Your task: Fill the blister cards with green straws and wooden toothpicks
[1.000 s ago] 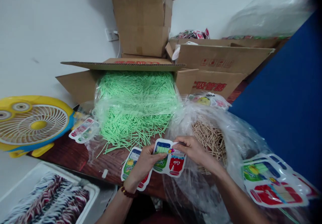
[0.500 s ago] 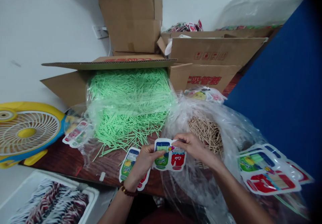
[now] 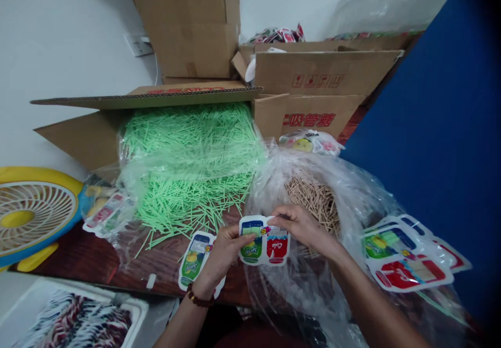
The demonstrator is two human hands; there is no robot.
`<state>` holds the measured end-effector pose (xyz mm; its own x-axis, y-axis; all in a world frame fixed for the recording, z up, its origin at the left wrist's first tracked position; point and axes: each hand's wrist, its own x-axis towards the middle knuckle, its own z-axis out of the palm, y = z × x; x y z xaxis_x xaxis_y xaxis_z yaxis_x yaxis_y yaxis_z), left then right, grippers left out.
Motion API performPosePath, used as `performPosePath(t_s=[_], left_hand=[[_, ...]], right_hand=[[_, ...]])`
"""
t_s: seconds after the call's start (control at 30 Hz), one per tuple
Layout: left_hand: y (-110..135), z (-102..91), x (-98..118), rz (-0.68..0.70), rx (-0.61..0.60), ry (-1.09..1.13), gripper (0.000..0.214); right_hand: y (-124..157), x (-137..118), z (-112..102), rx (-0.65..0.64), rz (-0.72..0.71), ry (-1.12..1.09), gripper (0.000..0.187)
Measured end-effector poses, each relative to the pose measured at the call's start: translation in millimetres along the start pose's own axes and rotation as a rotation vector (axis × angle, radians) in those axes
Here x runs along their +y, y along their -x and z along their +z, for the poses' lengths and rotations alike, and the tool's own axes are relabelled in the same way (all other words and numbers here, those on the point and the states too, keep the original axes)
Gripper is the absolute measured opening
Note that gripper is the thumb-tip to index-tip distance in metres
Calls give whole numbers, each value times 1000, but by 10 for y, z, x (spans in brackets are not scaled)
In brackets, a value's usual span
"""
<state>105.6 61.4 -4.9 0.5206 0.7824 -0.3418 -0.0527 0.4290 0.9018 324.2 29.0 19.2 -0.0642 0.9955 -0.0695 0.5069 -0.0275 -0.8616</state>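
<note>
Between my hands is a white-edged printed pouch (image 3: 278, 250) with a green Sprite half and a red Cola half; pale green sticks show in its left window. My left hand (image 3: 226, 251) pinches the left side, thumb across the front. My right hand (image 3: 299, 225) is closed at the top edge of the Cola half; whether its fingertips also hold sticks is hidden. Under my left wrist, a similar pouch (image 3: 194, 259) lies on the table, partly covered. Behind my right hand, brown sticks (image 3: 313, 198) lie in a clear plastic bag (image 3: 358, 181).
Green sticks (image 3: 191, 181) spill from an open carton (image 3: 78, 139) onto the brown table (image 3: 74, 254). Several filled pouches (image 3: 407, 254) lie at right beside a blue panel (image 3: 434, 129). A yellow-blue fan (image 3: 37, 217) stands left, above a white foam box (image 3: 139, 314) of packed pouches.
The view has shifted slightly, so the surroundings sit farther left in the picture. Both hands keep nearly the same grip on the pouch.
</note>
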Motion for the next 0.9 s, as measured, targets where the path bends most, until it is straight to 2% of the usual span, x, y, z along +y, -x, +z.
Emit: performPosePath(t_s=[0.23,0.37,0.5,0.7,0.9], left_hand=[[4,31,75,-12,-38,37,28],[-28,115,96,76,-10,-164,24],[-64,199,11,119,51,-302,30],[-52,253,-152,64,-53,-283,21],[30,274,-230,4,-168,-373,13]], right_hand=[[14,-54,9,-19,-20,-7,23],[79,-64,68,-11,-35,-17,23],[134,17,125,-17,20,-97,15],[245,131,188,25,44,-95,14],[489,201,294,56,47,-107,25]])
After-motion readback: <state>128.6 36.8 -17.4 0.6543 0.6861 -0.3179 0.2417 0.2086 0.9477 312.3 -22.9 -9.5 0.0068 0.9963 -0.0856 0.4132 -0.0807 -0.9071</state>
